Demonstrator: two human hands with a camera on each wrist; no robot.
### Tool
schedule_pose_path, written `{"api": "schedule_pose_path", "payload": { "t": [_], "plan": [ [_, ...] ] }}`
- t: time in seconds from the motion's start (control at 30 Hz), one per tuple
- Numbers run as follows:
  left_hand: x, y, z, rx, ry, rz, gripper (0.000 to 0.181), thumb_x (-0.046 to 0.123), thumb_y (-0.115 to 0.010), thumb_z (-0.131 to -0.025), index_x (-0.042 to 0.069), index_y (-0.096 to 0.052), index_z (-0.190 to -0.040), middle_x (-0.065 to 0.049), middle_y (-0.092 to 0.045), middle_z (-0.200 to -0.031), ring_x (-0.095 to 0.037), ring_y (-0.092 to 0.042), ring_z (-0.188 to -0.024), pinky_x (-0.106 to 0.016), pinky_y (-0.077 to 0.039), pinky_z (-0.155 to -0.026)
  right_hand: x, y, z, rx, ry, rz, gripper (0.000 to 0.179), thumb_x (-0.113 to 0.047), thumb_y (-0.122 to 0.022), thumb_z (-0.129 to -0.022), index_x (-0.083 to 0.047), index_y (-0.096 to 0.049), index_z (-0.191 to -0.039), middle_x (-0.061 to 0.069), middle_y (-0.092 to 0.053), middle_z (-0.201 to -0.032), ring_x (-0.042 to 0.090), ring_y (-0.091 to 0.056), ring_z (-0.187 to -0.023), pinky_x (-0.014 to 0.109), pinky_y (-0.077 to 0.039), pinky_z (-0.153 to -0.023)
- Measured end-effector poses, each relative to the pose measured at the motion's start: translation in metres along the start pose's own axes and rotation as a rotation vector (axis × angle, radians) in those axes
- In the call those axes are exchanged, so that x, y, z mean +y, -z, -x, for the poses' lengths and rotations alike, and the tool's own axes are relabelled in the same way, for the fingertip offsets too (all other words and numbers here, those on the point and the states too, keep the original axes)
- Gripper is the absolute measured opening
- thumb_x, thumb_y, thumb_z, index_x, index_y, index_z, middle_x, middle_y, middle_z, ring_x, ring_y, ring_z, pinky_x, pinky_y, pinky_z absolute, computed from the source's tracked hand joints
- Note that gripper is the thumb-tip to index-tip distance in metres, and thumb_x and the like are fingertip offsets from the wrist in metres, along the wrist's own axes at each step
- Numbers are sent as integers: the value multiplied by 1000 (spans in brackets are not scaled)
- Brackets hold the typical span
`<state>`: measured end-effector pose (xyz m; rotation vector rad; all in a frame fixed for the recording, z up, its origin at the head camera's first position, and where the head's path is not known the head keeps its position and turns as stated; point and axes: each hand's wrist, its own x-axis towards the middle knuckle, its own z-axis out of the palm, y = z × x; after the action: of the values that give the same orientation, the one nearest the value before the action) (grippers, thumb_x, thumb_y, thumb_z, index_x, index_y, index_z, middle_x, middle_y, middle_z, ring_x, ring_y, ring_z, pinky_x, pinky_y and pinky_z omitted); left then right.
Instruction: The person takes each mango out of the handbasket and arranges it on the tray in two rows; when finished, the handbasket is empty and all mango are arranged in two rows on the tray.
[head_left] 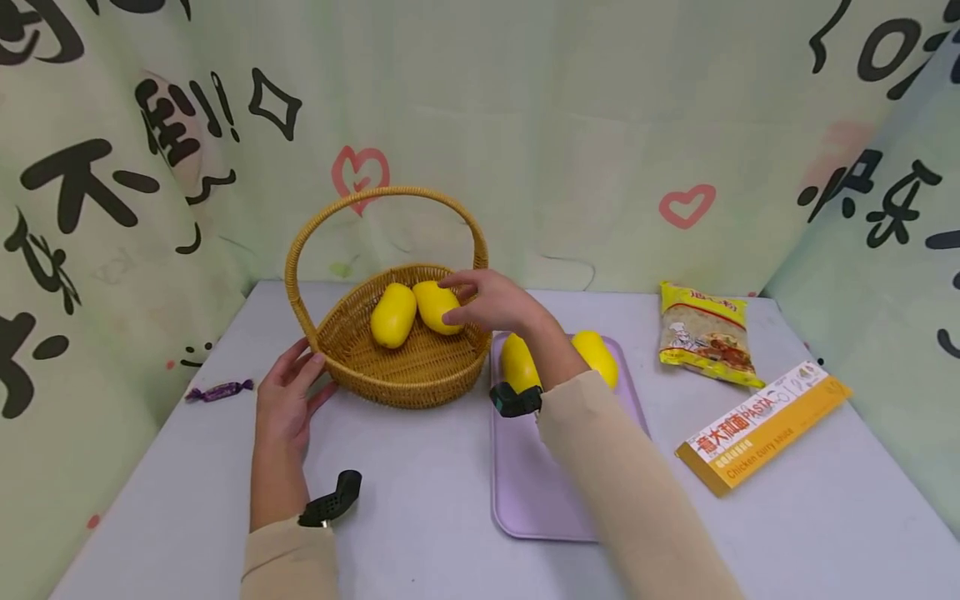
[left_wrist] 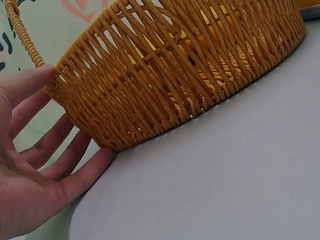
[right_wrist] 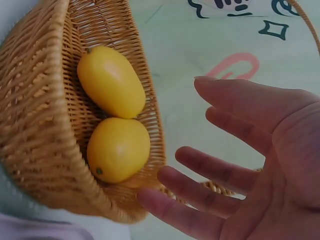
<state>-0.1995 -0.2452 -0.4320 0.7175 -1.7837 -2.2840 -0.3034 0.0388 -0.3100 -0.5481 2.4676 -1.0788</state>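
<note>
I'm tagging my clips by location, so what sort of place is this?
Probably a makeshift tabletop filming spot: a plain white table is hemmed on three sides by printed curtains, and two dark wrist-worn devices look like small cameras.

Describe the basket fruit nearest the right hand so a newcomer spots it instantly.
Find the wicker basket, left of the purple tray in the head view. Inside, take the right yellow fruit. The right hand partly covers it, unlike its fully visible left neighbour.

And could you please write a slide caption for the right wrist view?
A right hand, fingers spread, near two yellow fruits side by side in a wicker basket.
</note>
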Motion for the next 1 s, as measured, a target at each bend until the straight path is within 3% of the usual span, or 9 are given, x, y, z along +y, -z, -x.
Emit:
{"api": "schedule_pose_path", "payload": {
  "t": [0.1,0.2,0.3,0.37,0.43,0.57,0.7,0.8,1.0],
  "plan": [
    [-1,1,0,8,-4,9,56,29,-70,-100,32,-51,-153,-1,-49,-150,-13,-57,-128,-34,-56,-104,-8,-4,-10,-13,-16,2,59,-25,-75,-95,-20,-55,-150,18,-52,-151,33,-58,-123,42,-57,-91],
    [-2,0,0,5,-6,6,56,29,-70,-100,31,-51,-153,-1,-49,-150,-12,-57,-127,-32,-57,-102,-14,-8,-19,-12,-41,23,58,-25,-74,-95,-20,-55,-149,17,-52,-151,33,-59,-109,35,-54,-75],
    [-2,1,1,8,-2,-1,56,30,-69,-100,32,-51,-153,-1,-48,-152,-14,-56,-129,-33,-56,-103,-19,-13,-28,7,-65,74,56,-25,-73,-95,-20,-57,-148,14,-52,-152,29,-56,-102,31,-49,-70],
    [-2,1,1,9,-1,-3,57,31,-70,-100,32,-50,-153,-1,-48,-152,-14,-56,-130,-33,-56,-103,-22,-16,-33,18,-82,113,56,-24,-73,-95,-19,-57,-149,12,-51,-154,27,-55,-107,34,-52,-76],
    [-2,1,1,10,-2,6,57,31,-70,-99,32,-51,-153,-1,-48,-152,-14,-56,-130,-33,-56,-103,-25,-20,-38,22,-101,160,56,-22,-72,-96,-17,-56,-149,10,-47,-159,28,-55,-122,38,-54,-92],
    [-2,0,1,1,-10,17,57,30,-70,-99,32,-51,-153,0,-49,-150,-12,-57,-129,-32,-57,-103,-27,-27,-49,10,-136,235,56,-18,-70,-97,-15,-54,-151,10,-43,-162,31,-45,-143,44,-45,-115],
    [-3,-2,2,2,-2,17,56,29,-69,-100,31,-51,-153,0,-49,-150,-12,-57,-128,-32,-56,-103,-26,-30,-56,11,-162,296,57,-14,-68,-97,-15,-53,-152,11,-43,-162,31,-40,-148,42,-43,-117],
    [-3,-2,3,5,-1,18,56,29,-69,-100,32,-51,-153,-1,-50,-150,-12,-57,-127,-33,-56,-103,-22,-33,-64,26,-160,336,58,-13,-69,-95,-16,-54,-151,9,-47,-158,30,-44,-143,39,-47,-112],
    [-2,0,3,5,-6,19,56,30,-70,-99,33,-52,-152,-1,-49,-150,-14,-56,-129,-34,-56,-104,-23,-33,-65,-8,-176,325,59,-12,-68,-98,-13,-49,-154,11,-43,-162,32,-40,-148,42,-45,-115]
  ]
}}
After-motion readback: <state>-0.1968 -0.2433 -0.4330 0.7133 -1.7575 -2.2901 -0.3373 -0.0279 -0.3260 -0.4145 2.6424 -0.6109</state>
